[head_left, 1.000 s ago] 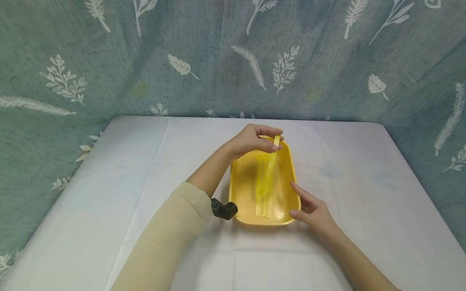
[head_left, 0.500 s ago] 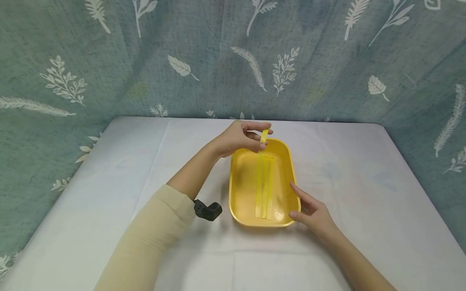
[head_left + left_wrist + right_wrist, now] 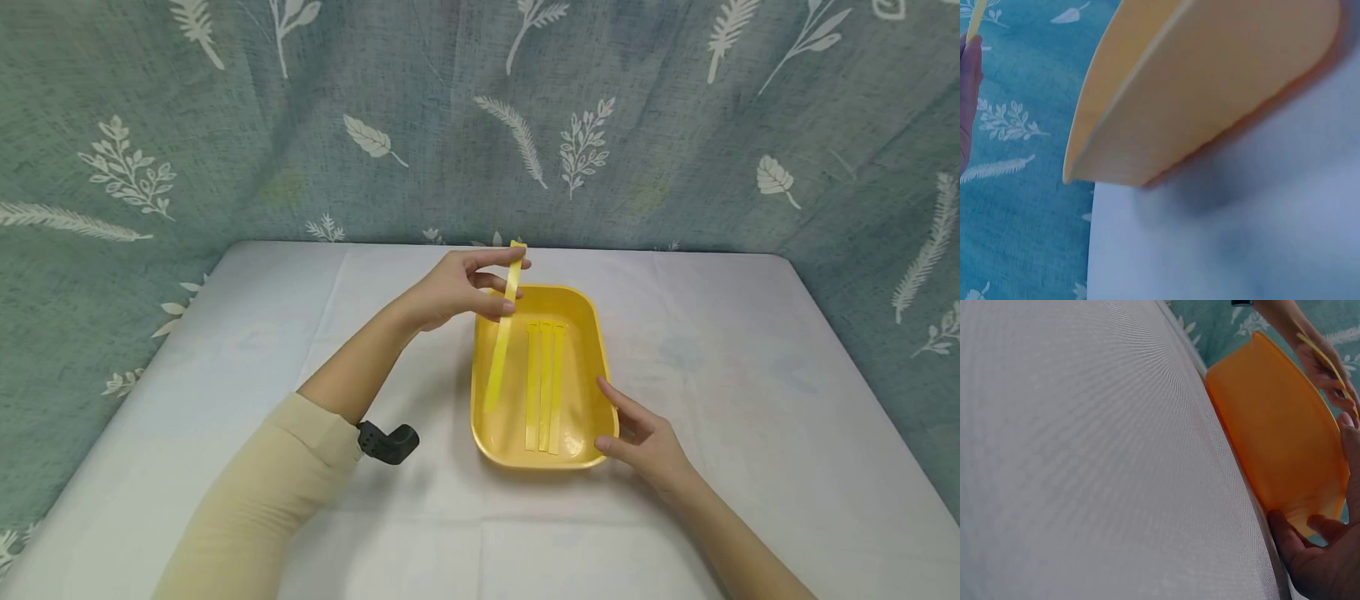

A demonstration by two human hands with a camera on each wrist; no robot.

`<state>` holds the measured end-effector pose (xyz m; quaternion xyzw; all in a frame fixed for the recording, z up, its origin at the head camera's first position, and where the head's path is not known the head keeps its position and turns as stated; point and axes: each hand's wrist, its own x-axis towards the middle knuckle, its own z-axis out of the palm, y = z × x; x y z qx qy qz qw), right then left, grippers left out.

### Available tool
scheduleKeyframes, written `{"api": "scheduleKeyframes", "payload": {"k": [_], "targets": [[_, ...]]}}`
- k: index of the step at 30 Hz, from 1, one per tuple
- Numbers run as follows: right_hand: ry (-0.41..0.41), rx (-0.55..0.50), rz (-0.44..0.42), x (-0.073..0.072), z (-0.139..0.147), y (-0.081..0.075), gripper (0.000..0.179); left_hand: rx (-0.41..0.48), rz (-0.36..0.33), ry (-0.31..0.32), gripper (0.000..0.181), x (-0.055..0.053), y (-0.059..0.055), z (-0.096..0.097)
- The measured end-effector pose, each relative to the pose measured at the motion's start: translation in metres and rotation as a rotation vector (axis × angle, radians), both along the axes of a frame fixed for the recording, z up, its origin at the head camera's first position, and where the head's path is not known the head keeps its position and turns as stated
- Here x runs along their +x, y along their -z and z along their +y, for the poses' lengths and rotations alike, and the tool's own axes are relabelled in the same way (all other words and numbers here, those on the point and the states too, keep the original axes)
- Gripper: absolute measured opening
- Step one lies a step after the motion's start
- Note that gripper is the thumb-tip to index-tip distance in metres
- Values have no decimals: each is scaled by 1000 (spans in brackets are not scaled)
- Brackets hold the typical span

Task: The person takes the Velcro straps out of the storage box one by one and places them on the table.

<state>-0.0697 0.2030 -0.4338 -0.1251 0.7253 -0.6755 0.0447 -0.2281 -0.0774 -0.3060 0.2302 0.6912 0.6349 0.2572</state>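
Observation:
A yellow plastic tray (image 3: 498, 437) with raised sides and rounded corners stands on the white-covered table. My left hand (image 3: 457, 292) pinches the upper part of a long, thin, flat yellow strip (image 3: 497, 358) above the tray's left side. The strip hangs tilted, its lower end over the tray; what it is made of cannot be told. Three similar strips (image 3: 543, 387) lie side by side inside. My right hand (image 3: 651, 443) grips the tray's near right edge, with fingertips on the rim. In the right wrist view, further fingers (image 3: 1282, 531) press low against the outer wall.
White cloth (image 3: 360, 517) covers the table around the tray. A blue-green curtain with white leaf prints (image 3: 450, 125) hangs behind the table and at both sides. A black wrist camera (image 3: 388, 442) sticks out beside the left sleeve.
My left hand has moved left with its strip, from above the tray's middle to its left side. All three lying strips now show uncovered. The right hand and tray have stayed put.

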Motion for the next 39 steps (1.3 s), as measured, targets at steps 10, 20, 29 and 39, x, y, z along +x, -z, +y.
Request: {"api": "scheduleKeyframes", "payload": {"k": [10,20,29,39], "targets": [[-15,-17,15,0,0,0,69,8,28,-58,76,3,1,-24],[-10,-16,15,0,1,-1,69,-29,42,-151,77,1,15,-51],[-14,-8,-14,0,-2,-1,69,-61,20,-201,79,13,34,-78],[-9,8,-6,0,-1,-1,70,-60,64,-215,79,25,61,-86]]}}
